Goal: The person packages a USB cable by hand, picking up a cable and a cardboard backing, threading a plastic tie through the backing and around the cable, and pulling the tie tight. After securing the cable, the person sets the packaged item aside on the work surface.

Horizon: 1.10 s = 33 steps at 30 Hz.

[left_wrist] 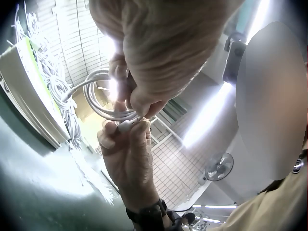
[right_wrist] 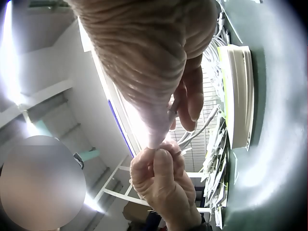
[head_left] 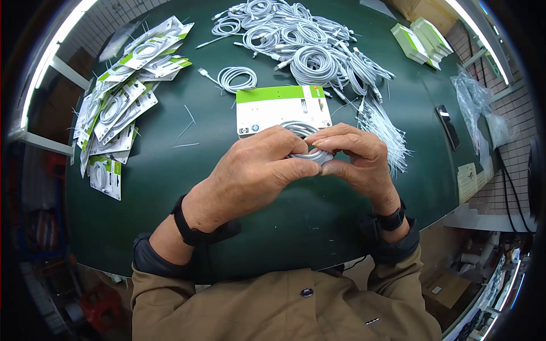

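Note:
A coiled white cable [head_left: 301, 128] is held between both hands over the near side of the green table. My left hand [head_left: 250, 165] grips the coil from the left, thumb along its lower edge. From the right, my right hand [head_left: 358, 150] pinches the same coil with thumb and fingers. In the left wrist view, a white connector end [left_wrist: 126, 126] shows at the fingertips of the right hand [left_wrist: 130, 159]. The fingers hide part of the coil. Just beyond the hands lies a stack of white and green packaging cards [head_left: 267, 105].
Several packed cable cards [head_left: 116, 113] are heaped at left. A large pile of coiled cables [head_left: 307, 40] lies at the back, with a single coil [head_left: 236, 78] nearby. Thin white ties [head_left: 384, 136] are bunched at right, near a phone [head_left: 447, 126] and green-white card stacks [head_left: 418, 42].

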Each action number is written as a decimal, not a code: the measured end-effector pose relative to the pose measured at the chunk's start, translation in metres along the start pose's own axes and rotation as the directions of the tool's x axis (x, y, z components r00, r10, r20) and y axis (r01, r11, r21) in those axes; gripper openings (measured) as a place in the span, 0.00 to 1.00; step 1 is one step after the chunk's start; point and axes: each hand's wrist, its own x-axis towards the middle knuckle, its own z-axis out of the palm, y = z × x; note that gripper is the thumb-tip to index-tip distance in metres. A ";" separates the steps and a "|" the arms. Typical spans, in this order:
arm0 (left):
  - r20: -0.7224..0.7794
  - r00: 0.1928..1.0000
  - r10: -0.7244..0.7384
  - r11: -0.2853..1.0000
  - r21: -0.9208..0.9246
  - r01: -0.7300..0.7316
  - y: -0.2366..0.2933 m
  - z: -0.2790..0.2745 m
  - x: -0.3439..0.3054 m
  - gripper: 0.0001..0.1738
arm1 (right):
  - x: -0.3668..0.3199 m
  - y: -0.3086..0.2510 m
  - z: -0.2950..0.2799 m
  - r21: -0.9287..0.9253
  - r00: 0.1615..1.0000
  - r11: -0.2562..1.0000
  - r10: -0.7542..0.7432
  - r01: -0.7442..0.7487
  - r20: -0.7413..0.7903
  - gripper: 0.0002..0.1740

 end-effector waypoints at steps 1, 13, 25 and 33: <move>0.003 1.000 0.003 1.000 -0.005 -0.002 0.000 0.000 0.000 0.18 | 0.000 0.002 0.000 0.006 1.000 1.000 -0.021 0.021 -0.007 0.23; 0.119 0.993 0.021 1.000 0.020 -0.023 0.005 -0.006 -0.003 0.17 | 0.001 -0.017 0.004 -0.126 0.996 0.992 0.032 -0.021 0.086 0.20; 0.097 0.972 0.213 0.975 0.036 -0.217 0.007 -0.012 0.006 0.14 | 0.003 -0.036 0.006 -0.264 0.991 0.956 -0.115 0.128 0.064 0.18; 0.122 0.970 0.212 0.977 -0.022 -0.211 -0.013 -0.004 0.011 0.12 | 0.001 -0.031 0.003 -0.376 0.991 0.918 -0.137 0.129 0.005 0.17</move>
